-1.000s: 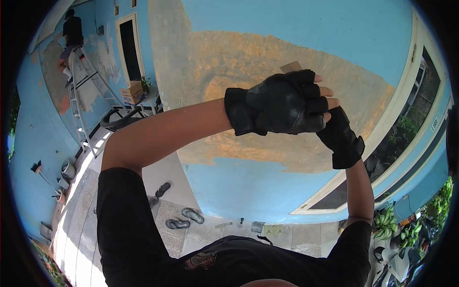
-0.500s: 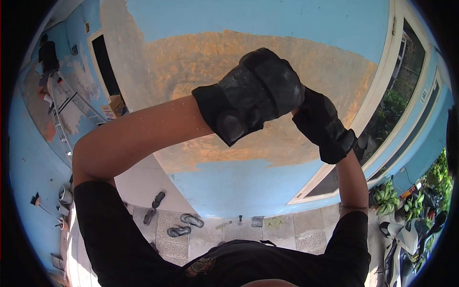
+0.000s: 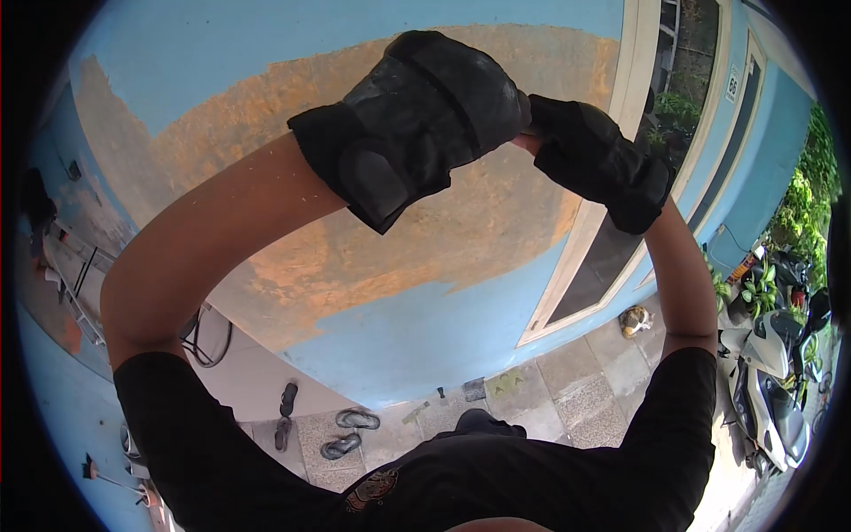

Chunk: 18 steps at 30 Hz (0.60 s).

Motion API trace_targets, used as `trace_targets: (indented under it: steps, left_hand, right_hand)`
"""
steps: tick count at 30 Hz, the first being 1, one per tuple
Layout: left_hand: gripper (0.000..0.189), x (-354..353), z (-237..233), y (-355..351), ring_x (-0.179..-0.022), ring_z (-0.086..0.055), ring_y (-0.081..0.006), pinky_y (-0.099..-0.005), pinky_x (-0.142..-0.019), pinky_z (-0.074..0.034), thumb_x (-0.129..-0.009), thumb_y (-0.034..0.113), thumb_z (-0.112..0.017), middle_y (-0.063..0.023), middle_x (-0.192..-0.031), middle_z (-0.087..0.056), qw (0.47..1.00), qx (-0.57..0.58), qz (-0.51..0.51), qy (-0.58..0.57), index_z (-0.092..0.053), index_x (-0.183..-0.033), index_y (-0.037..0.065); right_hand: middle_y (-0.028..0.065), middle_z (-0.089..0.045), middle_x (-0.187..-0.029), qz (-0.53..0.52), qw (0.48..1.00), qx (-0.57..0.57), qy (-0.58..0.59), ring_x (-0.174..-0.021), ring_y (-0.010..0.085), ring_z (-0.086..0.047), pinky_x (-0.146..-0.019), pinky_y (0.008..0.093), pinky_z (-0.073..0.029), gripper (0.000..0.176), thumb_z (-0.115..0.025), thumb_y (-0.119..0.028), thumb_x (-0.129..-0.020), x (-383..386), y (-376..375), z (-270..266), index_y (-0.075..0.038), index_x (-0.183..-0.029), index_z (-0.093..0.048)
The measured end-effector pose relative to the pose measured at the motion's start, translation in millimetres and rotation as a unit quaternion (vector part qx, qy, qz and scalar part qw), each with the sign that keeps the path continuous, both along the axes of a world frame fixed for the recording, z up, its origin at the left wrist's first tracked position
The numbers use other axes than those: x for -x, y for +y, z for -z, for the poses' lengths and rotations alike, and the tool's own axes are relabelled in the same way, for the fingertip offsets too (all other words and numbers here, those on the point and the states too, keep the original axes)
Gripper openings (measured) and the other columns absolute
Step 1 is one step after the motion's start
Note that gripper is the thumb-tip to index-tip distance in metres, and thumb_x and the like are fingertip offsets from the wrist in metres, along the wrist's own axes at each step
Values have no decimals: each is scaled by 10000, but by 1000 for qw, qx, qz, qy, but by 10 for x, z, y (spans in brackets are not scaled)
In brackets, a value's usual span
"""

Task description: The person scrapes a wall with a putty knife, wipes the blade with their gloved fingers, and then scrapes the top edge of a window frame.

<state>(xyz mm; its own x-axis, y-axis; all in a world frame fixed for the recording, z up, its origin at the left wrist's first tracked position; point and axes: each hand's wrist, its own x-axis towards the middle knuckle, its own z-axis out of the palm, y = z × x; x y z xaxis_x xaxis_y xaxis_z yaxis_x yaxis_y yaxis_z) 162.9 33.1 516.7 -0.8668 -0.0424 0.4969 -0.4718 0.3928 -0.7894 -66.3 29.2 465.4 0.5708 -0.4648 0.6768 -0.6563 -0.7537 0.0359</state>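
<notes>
Both arms are raised in front of the wall (image 3: pixel 425 239), where a large bare brown-orange patch breaks the blue paint. My left hand (image 3: pixel 443 97), in a padded black fingerless-looking glove, is curled closed with its back toward me. Against its knuckle side sits my right hand (image 3: pixel 581 146) in a matching glove, also closed; a bit of bare finger shows where the two meet. Whatever the hands grip, if anything, is hidden behind the gloves.
A white-framed window (image 3: pixel 612 222) stands to the right. Sandals (image 3: pixel 355 421) and a cat (image 3: pixel 636 321) are on the paved floor. A motorbike (image 3: pixel 767 381) and plants are at far right. A person (image 3: pixel 37 199) is by a ladder (image 3: pixel 80 293) at far left.
My view has turned to the right and tilted, bringing more of the motorbike and the cat into sight. Both hands stay together and sit higher, further left in view.
</notes>
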Motion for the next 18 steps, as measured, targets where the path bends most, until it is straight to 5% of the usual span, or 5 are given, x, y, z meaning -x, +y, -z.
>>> trace_targets:
  steps: [8, 9, 12, 15, 18]
  left_hand:
    - [176, 557, -744, -77, -862, -652, -198, -338, -792, -532, -906, 197, -671, -30, -873, -653, 979, 81, -151, -108, -637, -1046, 96]
    - [177, 601, -894, -294, -869, -635, -191, -350, -808, -523, -898, 135, -617, -74, -910, -648, 947, -315, 67, 5, -635, -1061, 67]
    - [196, 914, -963, -923, -860, -626, -216, -365, -806, -521, -902, 113, -595, -90, -918, -641, 849, -440, 288, 51, -635, -1085, 59]
    - [210, 1384, -1042, -912, -858, -623, -256, -376, -807, -520, -888, 109, -599, -104, -921, -642, 945, 32, 325, -17, -636, -1087, 55]
    - [227, 1728, -1329, -1151, -860, -624, -302, -399, -807, -521, -871, 104, -604, -128, -925, -643, 966, 139, 219, -23, -637, -1089, 49]
  right_hand:
    - [134, -747, -1009, 22, 990, 135, 34, -861, 271, -722, -820, 351, -579, 306, -676, -267, -977, 808, -496, -650, -60, -1201, -706]
    - [134, -747, -1013, 38, 990, 134, 32, -858, 266, -721, -822, 349, -579, 312, -672, -273, -980, 962, -527, -783, -60, -1206, -704]
    - [126, -749, -1013, 16, 976, 207, 58, -855, 228, -723, -816, 342, -582, 355, -671, -316, -982, 1525, -865, -1112, -64, -1231, -699]
    - [133, -751, -994, 24, 961, 265, 70, -864, 218, -725, -813, 334, -579, 366, -676, -317, -981, 2027, -1120, -1369, -54, -1235, -698]
    - [134, -739, -1085, 29, 966, 242, 83, -928, 205, -722, -823, 319, -570, 351, -679, -246, -984, 2564, -1362, -1628, -52, -1276, -668]
